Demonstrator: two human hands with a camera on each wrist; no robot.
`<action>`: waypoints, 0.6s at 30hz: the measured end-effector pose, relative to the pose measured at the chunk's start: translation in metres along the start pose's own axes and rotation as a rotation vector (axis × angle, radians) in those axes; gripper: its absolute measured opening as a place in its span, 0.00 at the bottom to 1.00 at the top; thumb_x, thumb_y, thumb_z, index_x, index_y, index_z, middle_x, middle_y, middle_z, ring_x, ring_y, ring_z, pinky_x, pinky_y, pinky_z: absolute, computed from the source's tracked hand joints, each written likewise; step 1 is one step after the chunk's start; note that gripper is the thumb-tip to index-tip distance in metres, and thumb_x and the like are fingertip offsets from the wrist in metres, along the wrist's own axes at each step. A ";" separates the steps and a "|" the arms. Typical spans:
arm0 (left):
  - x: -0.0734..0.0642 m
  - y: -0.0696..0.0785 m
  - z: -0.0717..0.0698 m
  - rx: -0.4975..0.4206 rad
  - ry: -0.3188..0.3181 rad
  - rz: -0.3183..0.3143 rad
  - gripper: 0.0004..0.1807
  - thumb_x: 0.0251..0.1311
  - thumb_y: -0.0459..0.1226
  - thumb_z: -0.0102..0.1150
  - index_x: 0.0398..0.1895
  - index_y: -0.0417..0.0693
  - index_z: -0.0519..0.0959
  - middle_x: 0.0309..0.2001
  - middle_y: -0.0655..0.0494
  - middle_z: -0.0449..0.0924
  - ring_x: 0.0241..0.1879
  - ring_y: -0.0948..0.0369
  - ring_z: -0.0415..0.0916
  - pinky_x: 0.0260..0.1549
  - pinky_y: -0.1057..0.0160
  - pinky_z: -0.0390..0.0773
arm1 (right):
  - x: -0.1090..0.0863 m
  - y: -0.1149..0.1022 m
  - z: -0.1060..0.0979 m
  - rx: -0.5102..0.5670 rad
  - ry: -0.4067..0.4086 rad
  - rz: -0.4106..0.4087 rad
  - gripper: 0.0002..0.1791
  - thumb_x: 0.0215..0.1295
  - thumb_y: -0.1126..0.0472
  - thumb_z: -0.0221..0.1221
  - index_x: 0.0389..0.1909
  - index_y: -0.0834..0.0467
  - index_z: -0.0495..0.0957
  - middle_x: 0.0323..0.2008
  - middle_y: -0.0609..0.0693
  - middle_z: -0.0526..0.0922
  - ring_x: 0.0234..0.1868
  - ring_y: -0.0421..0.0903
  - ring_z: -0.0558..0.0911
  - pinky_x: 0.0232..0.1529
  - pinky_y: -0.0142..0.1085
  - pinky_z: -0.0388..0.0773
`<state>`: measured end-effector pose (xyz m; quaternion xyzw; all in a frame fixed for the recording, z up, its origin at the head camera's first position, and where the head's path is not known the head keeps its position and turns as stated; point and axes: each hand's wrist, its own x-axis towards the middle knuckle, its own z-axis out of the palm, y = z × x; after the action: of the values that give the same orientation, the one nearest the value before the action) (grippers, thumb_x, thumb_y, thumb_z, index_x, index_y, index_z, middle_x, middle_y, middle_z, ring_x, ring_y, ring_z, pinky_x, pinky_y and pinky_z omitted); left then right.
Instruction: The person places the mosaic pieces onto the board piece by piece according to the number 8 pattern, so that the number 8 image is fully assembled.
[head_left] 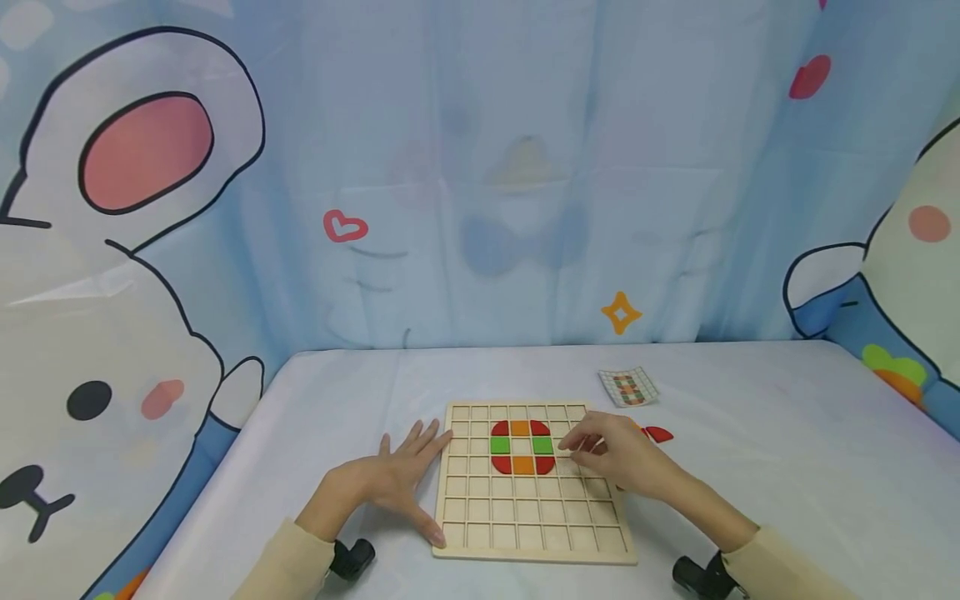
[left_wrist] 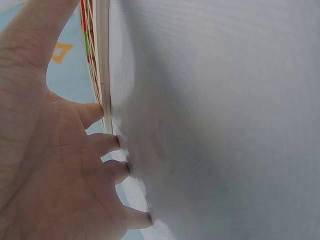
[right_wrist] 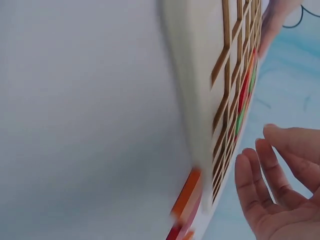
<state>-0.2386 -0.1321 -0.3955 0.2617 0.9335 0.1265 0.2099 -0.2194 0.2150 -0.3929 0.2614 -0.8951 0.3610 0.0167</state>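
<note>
Gridded wooden board (head_left: pixel 525 511); left hand (head_left: pixel 396 479) at its 9 o'clock edge, fingers spread; right hand (head_left: pixel 621 452) over its 2 o'clock side, fingers loosely bent, empty. Tile ring (head_left: pixel 522 465) toward 12 o'clock, pattern card (head_left: pixel 628 388) at 1, loose tiles (head_left: pixel 658 434) at 2. Step seems tile-laying; next likely needs a loose tile pinched.

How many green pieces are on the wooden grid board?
2. One green piece is at the left side of the coloured ring, the other at its right, each between two red corner pieces. The right hand covers part of the board, so more could be hidden.
</note>
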 end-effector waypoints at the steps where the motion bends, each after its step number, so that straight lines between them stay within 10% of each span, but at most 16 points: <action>1: 0.000 0.000 0.000 -0.001 -0.002 -0.001 0.74 0.45 0.60 0.83 0.87 0.50 0.42 0.86 0.44 0.33 0.84 0.45 0.29 0.74 0.26 0.35 | -0.004 0.003 -0.004 -0.005 0.003 -0.001 0.06 0.64 0.72 0.69 0.40 0.60 0.88 0.37 0.48 0.84 0.35 0.38 0.80 0.37 0.31 0.83; 18: -0.001 0.003 -0.001 0.008 -0.009 -0.009 0.75 0.45 0.60 0.83 0.86 0.48 0.42 0.85 0.42 0.34 0.84 0.44 0.30 0.74 0.26 0.36 | -0.056 0.031 -0.032 -0.115 -0.043 0.127 0.12 0.59 0.71 0.72 0.41 0.54 0.90 0.42 0.44 0.87 0.40 0.40 0.80 0.39 0.31 0.83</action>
<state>-0.2372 -0.1305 -0.3934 0.2587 0.9343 0.1207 0.2137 -0.1907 0.2802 -0.4017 0.2104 -0.9292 0.3037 -0.0106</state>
